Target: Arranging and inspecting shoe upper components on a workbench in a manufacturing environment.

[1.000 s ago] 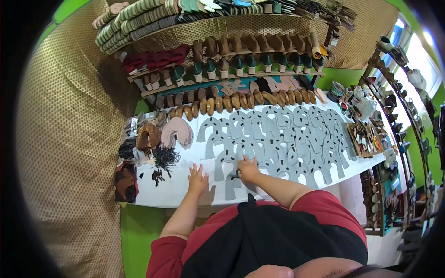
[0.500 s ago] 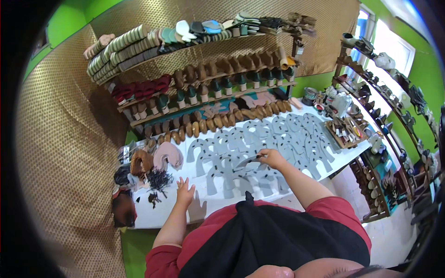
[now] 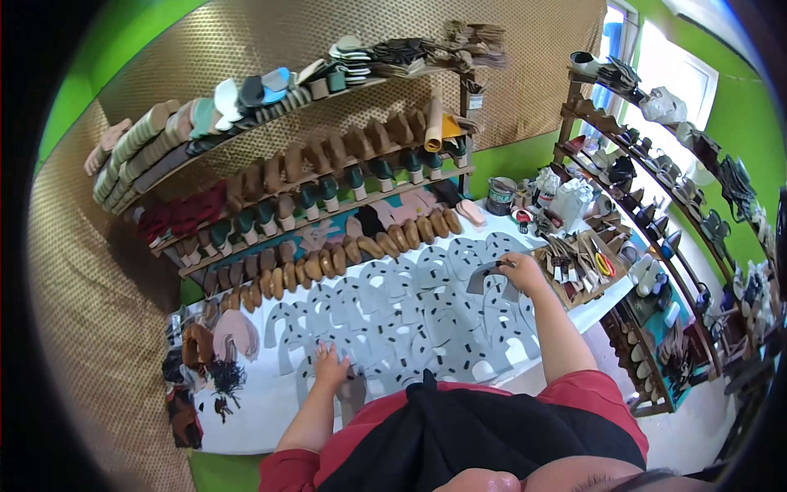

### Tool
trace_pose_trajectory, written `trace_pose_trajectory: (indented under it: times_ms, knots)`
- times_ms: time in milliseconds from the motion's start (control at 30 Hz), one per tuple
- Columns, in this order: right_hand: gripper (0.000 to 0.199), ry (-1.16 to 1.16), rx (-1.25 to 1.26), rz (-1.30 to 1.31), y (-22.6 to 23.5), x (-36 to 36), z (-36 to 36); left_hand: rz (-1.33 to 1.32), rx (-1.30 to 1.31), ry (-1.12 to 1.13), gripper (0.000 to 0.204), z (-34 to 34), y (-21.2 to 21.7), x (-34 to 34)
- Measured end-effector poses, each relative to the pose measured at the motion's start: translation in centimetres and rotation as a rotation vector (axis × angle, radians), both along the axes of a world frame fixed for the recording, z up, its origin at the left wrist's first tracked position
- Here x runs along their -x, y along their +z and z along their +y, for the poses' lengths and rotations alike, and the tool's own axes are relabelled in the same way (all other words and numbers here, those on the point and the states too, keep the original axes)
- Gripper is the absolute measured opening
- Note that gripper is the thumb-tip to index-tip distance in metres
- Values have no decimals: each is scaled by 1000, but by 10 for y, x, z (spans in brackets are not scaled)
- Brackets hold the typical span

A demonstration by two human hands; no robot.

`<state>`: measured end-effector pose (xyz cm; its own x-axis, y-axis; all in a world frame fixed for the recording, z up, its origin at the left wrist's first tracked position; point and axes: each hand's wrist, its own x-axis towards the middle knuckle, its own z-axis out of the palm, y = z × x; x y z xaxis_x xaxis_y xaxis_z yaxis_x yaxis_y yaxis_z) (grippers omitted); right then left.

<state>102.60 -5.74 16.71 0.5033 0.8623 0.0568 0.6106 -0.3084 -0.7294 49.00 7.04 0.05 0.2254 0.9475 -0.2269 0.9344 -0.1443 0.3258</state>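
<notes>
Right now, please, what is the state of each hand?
Left hand: open, nothing seen in it, near flat grey pieces; whether it touches them cannot be told.
Right hand: closed, holding one grey piece.

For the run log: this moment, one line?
right hand: holds grey cutout | left hand: near laid-out cutouts, fingers spread | contact: unclear

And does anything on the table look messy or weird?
Yes, a little: the black strips lie in a messy heap at the left end of the table, while the brown shoe shapes line up neatly.
</notes>
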Motion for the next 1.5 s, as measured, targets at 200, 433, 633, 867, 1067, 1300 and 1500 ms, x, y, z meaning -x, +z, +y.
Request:
trace_pose_trajectory:
  times_ms: [200, 433, 633, 867, 1067, 1300, 1500]
  knots:
    - [28, 133, 86, 13, -20, -93, 41, 91, 89, 1, 81, 4, 5, -57]
    - [27, 195, 246, -55, -73, -175, 152, 182, 97, 82, 81, 5, 18, -48]
    - [40, -243, -261, -235, -144, -162, 215, 201, 103, 220, 82, 4, 22, -33]
    - [68, -10, 482, -413, -194, -83, 197, 182, 33, 335, 82, -9, 9, 1]
    - [63, 7, 506, -469, -178, -77, 197, 205, -36, 451, 81, -10, -4, 38]
    - [61, 121, 283, -648, -152, 29, 182, 148, -20, 645, 76, -13, 3, 79]
    - [62, 514, 259, -656, -140, 166, 160, 70, -82, 577, 76, 2, -2, 130]
